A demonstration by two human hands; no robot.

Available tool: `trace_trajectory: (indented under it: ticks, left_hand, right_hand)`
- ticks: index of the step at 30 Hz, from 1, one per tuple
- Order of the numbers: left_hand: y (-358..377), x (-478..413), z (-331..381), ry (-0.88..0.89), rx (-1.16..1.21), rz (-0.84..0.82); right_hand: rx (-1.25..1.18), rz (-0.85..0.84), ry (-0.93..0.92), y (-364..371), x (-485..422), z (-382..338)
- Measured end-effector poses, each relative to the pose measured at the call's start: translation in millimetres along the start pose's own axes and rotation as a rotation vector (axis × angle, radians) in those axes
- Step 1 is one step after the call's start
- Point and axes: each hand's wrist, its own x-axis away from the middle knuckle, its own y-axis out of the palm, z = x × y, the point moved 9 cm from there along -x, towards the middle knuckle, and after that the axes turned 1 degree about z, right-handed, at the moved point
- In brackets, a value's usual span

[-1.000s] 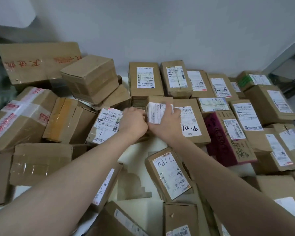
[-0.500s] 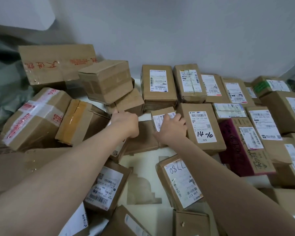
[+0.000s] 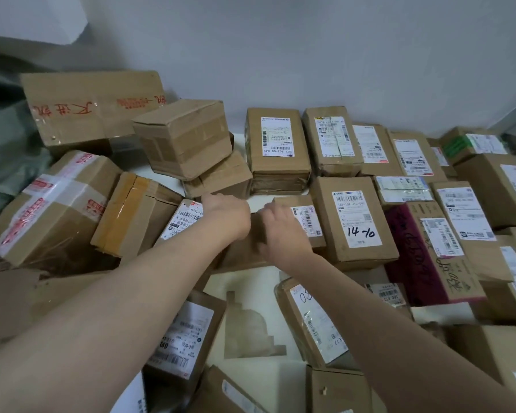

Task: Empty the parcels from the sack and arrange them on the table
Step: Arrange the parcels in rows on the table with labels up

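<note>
– White table [image 3: 245, 283] against a pale wall [image 3: 310, 49], crowded with brown parcels?
– Yes. Grey-green sack [image 3: 12, 162] at far left, beside the taped boxes.
– Right hand [image 3: 280, 231]?
– Fingers curled over the small labelled parcel [image 3: 306, 223], gripping it. It sits mid-table, touching the left side of the parcel marked "14-10" [image 3: 355, 222].
– Left hand [image 3: 227, 216]?
– Just left of the right one, over a flat brown parcel [image 3: 242, 248]. Fingers hidden behind the knuckles; can't tell if it grips anything.
– Near side?
– More labelled parcels on both sides of a bare patch.
</note>
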Motion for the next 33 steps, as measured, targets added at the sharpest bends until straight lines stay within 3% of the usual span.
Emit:
trace_trajectory:
  ticks: [3, 6, 14, 17, 19, 24, 27, 29, 33]
  left_hand:
    - [-4, 4, -14, -0.008, 0.066, 0.091]
    - [-9, 9, -34, -0.015, 0.110, 0.185]
    - [-6, 26, -67, 0.009, 0.387, 0.065]
    - [2, 31, -60, 0.066, 0.343, -0.005]
    - [1, 37, -60, 0.049, 0.356, -0.001]
    - [-8, 52, -74, -0.039, 0.420, 0.083]
    - [-2, 57, -76, -0.037, 0.473, 0.083]
    - [6, 58, -69, -0.005, 0.502, 0.043]
    - [22, 61, -52, 0.057, 0.506, -0.025]
  right_hand:
    - [0.295, -0.258, -0.169, 36, -9, -22]
    - [0.424, -0.304, -0.155, 44, -14, -26]
    - [-0.041, -0.275, -0.195, -37, -5, -33]
    - [-0.060, -0.299, -0.004, -65, 3, -11]
    - [-0.215, -0.334, 0.205, -73, 17, 9]
    - [-1.200, -0.463, 0.770, -46, 62, 28]
    - [-1.622, -0.580, 0.954, -3, 84, 12]
    - [-1.665, -0.543, 0.971, 16, 92, 2]
    - [-1.288, -0.450, 0.852, 29, 92, -5]
